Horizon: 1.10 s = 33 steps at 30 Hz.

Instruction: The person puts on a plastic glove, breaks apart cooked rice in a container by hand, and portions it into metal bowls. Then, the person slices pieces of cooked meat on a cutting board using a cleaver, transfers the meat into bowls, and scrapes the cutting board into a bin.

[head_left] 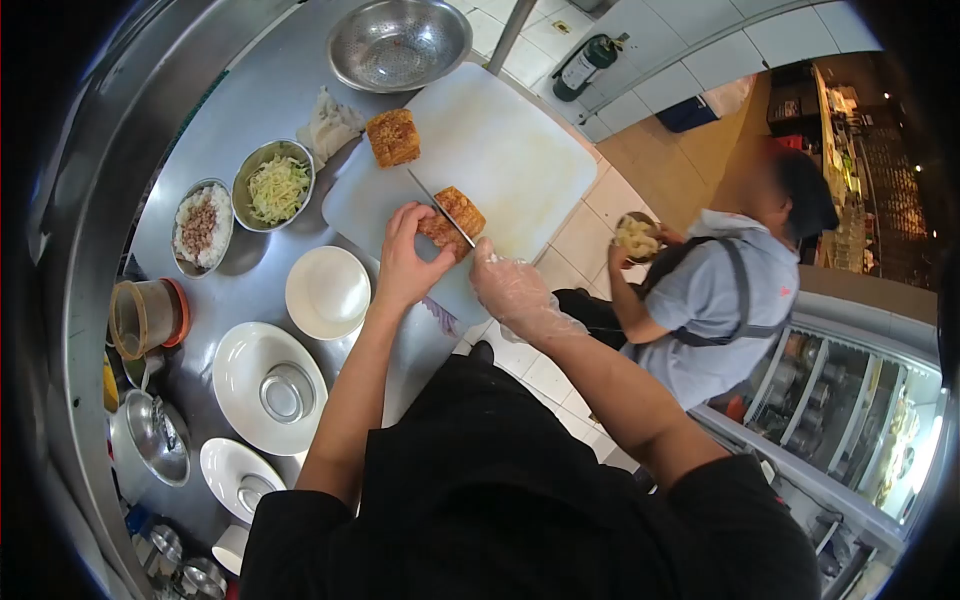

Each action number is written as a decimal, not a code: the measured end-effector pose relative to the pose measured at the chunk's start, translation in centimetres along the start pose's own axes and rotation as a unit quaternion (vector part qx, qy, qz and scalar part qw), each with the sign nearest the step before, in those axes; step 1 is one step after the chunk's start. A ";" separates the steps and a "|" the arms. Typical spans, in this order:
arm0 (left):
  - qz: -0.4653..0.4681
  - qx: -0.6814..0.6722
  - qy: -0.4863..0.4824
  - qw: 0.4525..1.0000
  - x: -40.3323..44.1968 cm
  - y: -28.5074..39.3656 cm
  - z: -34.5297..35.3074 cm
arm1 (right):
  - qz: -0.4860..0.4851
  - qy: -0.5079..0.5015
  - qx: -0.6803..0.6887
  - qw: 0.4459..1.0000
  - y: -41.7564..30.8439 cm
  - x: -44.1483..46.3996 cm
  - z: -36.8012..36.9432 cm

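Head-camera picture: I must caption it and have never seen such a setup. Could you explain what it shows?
There is no machine here: one camera, worn on a person's head, looks down at their hands. The bare left hand steadies a golden-brown, crusty piece of food on a white rectangular cutting board. The right hand, in a clear plastic glove, holds a thin metal knife with its blade across that piece. A second golden-brown piece lies on the board. On the shiny metal counter stand a round metal bowl of pale green shreds and a round white bowl. At the picture's right is a grey-shirted co-worker.
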<state>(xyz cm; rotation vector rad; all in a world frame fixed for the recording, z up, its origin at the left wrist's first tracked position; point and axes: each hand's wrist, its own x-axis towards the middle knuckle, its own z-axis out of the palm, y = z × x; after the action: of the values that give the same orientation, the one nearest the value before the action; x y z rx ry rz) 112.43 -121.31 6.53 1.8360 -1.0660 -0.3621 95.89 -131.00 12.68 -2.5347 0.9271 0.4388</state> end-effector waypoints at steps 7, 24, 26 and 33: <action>0.019 -0.122 0.013 0.992 -1.7 -0.7 -0.2 | 0.001 -0.040 0.006 0.999 -3.3 -3.1 -9.7; 0.007 -0.079 0.027 0.996 -0.6 -1.1 1.0 | -0.118 0.023 -0.093 0.988 -4.2 -2.2 -8.5; -0.019 -0.085 0.021 0.996 -1.0 -0.8 1.0 | -0.037 -0.074 -0.075 0.994 -4.0 -4.4 -10.0; -0.015 -0.074 0.035 0.997 -1.1 -0.8 1.5 | 0.002 -0.113 -0.107 0.988 -3.5 -5.1 -9.8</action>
<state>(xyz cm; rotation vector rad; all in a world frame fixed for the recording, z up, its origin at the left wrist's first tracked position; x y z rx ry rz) 111.27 -121.14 4.90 1.7221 -0.9409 -0.3818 95.97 -130.48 24.26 -2.5993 0.8375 0.8491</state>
